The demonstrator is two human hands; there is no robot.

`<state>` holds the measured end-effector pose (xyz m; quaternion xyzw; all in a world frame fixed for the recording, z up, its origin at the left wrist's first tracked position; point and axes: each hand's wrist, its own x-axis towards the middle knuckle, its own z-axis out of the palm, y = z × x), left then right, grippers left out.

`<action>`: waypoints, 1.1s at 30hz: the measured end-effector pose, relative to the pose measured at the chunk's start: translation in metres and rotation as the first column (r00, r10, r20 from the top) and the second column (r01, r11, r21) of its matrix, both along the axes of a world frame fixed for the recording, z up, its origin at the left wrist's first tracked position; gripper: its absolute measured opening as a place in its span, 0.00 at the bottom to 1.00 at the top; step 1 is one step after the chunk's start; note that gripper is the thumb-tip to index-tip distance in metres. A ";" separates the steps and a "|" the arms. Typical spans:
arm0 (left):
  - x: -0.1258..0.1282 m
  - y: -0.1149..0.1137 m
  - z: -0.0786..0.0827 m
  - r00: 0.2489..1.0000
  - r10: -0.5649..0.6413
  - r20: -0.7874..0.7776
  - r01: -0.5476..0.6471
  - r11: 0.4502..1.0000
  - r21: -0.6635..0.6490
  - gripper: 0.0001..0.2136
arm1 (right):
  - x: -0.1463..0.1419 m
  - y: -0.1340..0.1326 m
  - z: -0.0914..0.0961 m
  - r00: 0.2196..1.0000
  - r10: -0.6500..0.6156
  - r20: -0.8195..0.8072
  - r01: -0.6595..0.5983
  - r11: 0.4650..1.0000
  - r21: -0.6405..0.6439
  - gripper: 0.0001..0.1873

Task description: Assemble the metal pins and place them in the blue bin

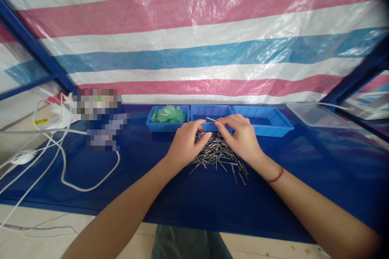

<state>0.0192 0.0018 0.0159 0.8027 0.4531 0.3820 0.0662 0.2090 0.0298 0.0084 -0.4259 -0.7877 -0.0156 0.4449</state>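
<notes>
Over the middle of the blue table, my right hand (240, 131) is closed in a pinch on a thin metal nail (210, 119), whose head end points left. My left hand (187, 141) is opposite, its thumb and forefinger apart and nothing visible between them. Below and between both hands lies a loose pile of metal nails (215, 151), partly hidden by the fingers. Just behind the hands stands the middle blue bin (211, 109); the fingers and held nail overlap its front.
To the left, another blue bin (148, 125) holds green plastic bags (168, 114). A third bin (273, 130) stands right, beside a clear plastic lid (316, 115). White cables (75, 188) loop over the table's left side. A striped tarp (194, 56) hangs behind.
</notes>
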 end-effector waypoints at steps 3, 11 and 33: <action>0.001 -0.003 0.000 0.992 -0.037 -0.120 0.040 0.999 0.027 0.16 | -0.001 0.013 -0.006 0.984 -0.162 0.069 0.159 0.986 0.050 0.13; -0.001 -0.007 0.007 0.932 -0.134 -0.337 0.132 0.991 -0.027 0.11 | 0.002 0.000 0.001 0.984 -0.152 0.096 0.146 0.987 0.070 0.14; -0.009 -0.015 0.020 0.777 -0.381 -0.502 0.302 0.924 -0.234 0.08 | 0.000 -0.024 0.007 0.983 0.183 -0.024 -0.184 0.979 -0.090 0.09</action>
